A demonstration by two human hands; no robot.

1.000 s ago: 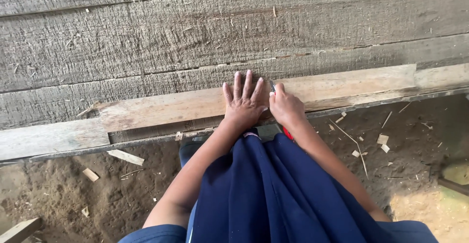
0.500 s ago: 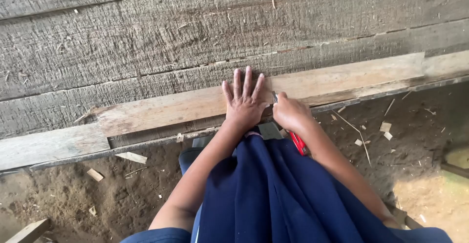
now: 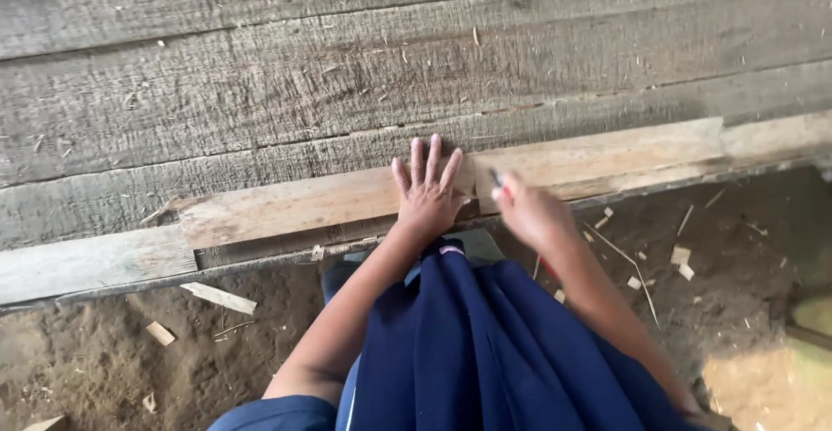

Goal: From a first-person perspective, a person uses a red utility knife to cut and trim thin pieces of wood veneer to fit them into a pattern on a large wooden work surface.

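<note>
My left hand (image 3: pixel 426 190) lies flat with its fingers spread on a pale wooden plank (image 3: pixel 286 210), pressing it against the front edge of weathered grey boards (image 3: pixel 347 76). Just to its right, my right hand (image 3: pixel 529 214) is blurred and closed around a thin pencil-like tool (image 3: pixel 497 176). The tool's dark tip points at the plank beside my left fingers. A bit of red shows below my right wrist. My dark blue clothing (image 3: pixel 485 344) fills the lower middle of the view.
Grey boards span the whole upper half. Below the plank is a dirt floor (image 3: pixel 104 362) with scattered wood chips (image 3: pixel 217 297) and splinters (image 3: pixel 680 258). A lighter plank section (image 3: pixel 771 136) continues to the right.
My right hand has lifted from beside my lap up to the plank, bringing the tool's tip next to my left fingers. My left hand stays flat in place.
</note>
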